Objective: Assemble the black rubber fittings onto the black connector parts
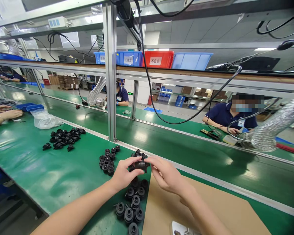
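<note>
My left hand [123, 173] pinches a black cylindrical plastic part [139, 166] between thumb and fingers, lying sideways above the bench. At its right end, the fingertips of my right hand [167, 173] close on the narrow tip; the thumb is hidden. Just behind my hands sits a small pile of black parts [138, 152]. Below them several larger round black parts with raised necks [128, 215] stand on the green surface. To the left of my left hand are several small black ring-shaped parts [107, 160] grouped upright.
A brown cardboard sheet [161, 209] lies under my right arm, with a metal block [182, 228] at its near edge. Farther left are a heap of black parts [63, 138] and a plastic bag [45, 120]. A metal post [110, 71] rises ahead. Co-workers sit nearby.
</note>
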`<state>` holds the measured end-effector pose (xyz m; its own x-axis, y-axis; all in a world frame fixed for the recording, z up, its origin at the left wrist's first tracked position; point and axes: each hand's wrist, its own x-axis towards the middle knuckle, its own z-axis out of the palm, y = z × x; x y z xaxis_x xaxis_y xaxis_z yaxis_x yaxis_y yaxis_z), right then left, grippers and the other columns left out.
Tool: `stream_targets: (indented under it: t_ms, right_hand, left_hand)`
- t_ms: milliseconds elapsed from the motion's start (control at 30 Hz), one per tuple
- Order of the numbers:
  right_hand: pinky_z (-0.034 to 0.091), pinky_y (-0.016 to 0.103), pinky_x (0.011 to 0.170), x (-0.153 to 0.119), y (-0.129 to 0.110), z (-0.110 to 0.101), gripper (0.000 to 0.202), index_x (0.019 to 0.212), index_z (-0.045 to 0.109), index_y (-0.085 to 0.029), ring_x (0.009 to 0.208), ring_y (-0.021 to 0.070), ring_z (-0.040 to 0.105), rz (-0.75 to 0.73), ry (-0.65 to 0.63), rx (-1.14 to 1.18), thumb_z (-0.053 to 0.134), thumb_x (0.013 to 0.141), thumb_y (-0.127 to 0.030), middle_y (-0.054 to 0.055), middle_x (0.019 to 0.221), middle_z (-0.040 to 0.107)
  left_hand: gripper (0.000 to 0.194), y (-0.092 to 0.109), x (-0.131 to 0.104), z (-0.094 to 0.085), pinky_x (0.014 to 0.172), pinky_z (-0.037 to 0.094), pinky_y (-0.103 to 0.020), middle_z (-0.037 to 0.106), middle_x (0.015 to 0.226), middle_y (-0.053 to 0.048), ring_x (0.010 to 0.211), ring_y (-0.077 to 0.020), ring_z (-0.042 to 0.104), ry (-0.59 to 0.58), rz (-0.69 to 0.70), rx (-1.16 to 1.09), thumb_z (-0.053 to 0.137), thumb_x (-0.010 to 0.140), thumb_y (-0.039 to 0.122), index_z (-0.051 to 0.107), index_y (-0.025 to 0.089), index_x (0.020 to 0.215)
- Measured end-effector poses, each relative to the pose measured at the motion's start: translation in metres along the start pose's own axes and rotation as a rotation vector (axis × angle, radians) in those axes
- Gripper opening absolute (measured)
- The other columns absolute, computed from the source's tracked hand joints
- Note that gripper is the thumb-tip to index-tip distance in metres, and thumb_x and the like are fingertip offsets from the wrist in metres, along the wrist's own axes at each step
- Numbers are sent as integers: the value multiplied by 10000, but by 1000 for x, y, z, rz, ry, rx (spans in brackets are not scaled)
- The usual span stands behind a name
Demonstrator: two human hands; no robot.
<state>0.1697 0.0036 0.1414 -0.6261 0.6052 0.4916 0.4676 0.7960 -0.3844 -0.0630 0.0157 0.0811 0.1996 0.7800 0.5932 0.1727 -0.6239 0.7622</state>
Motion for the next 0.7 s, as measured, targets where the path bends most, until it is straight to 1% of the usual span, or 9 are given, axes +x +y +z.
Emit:
stream_targets:
  t_ms: [67, 100, 233, 300, 400, 500, 567, 633, 700]
  right_hand:
    - [533, 415, 901, -1, 4, 0, 396, 1369, 588, -277, 1128, 290, 629, -98, -28, -17, 467, 1009, -164, 115, 1307, 647]
    - [542, 401, 861, -1, 5, 2, 370, 1338, 606, -272, 1075, 281, 643, -80, -26, 9, 495, 1002, -166, 110, 1256, 669]
    - [507, 289, 615, 3, 1, 15, 233, 1215, 639, -246, 781, 205, 632, 207, 35, 283, 617, 984, -263, 48, 967, 714]
    - [476, 268, 563, 4, -1, 18, 203, 1173, 651, -239, 720, 186, 606, 290, 67, 354, 632, 983, -306, 35, 918, 704]
    - [495, 283, 609, 4, 0, 20, 225, 1178, 665, -239, 726, 184, 604, 311, 113, 342, 647, 980, -343, 38, 947, 703]
    - [487, 289, 608, 3, 4, 20, 266, 1175, 680, -231, 742, 200, 603, 328, 152, 336, 662, 973, -402, 38, 884, 675]
    - [470, 286, 587, 4, 5, 21, 293, 1152, 689, -224, 723, 203, 591, 355, 171, 366, 669, 966, -448, 33, 824, 649]
    - [471, 289, 593, 5, 5, 21, 315, 1135, 693, -219, 722, 206, 593, 383, 194, 400, 680, 954, -477, 34, 816, 651]
    - [480, 294, 612, 6, 5, 22, 328, 1134, 695, -218, 745, 212, 607, 391, 200, 422, 684, 947, -487, 43, 847, 669]
  left_hand:
    - [462, -2, -1, 1, 933, 619, -405, 784, 1130, -86, 995, -282, 748, -7, 17, 9, 836, 848, 270, 726, 214, 1293]
    - [471, -4, -1, 1, 944, 616, -406, 783, 1136, -84, 1003, -279, 746, -9, 60, 29, 831, 855, 256, 717, 222, 1311]
    - [501, -6, 0, -3, 990, 588, -411, 754, 1214, -78, 1078, -265, 710, 5, 306, 110, 778, 916, 204, 655, 272, 1398]
    - [581, -6, 1, -5, 1013, 580, -424, 719, 1295, -95, 1122, -275, 696, 0, 270, 98, 773, 929, 241, 578, 266, 1476]
    - [472, -3, 3, -7, 954, 607, -410, 732, 1258, -115, 1068, -269, 722, -22, 94, 42, 646, 1014, 285, 570, 217, 1475]
    - [335, 0, 4, -7, 935, 608, -406, 732, 1222, -117, 1066, -270, 714, -9, 134, 43, 629, 1014, 254, 676, 211, 1342]
    - [394, 2, 4, -8, 1009, 579, -438, 679, 1324, -129, 1182, -298, 665, 0, 191, 59, 702, 963, 243, 668, 227, 1356]
    - [514, 2, 5, -9, 1076, 546, -464, 641, 1398, -134, 1258, -308, 631, -30, 155, 36, 702, 964, 239, 582, 242, 1464]
    - [559, 1, 6, -9, 1088, 539, -471, 670, 1367, -127, 1229, -296, 658, -75, 97, 5, 677, 980, 229, 523, 244, 1518]
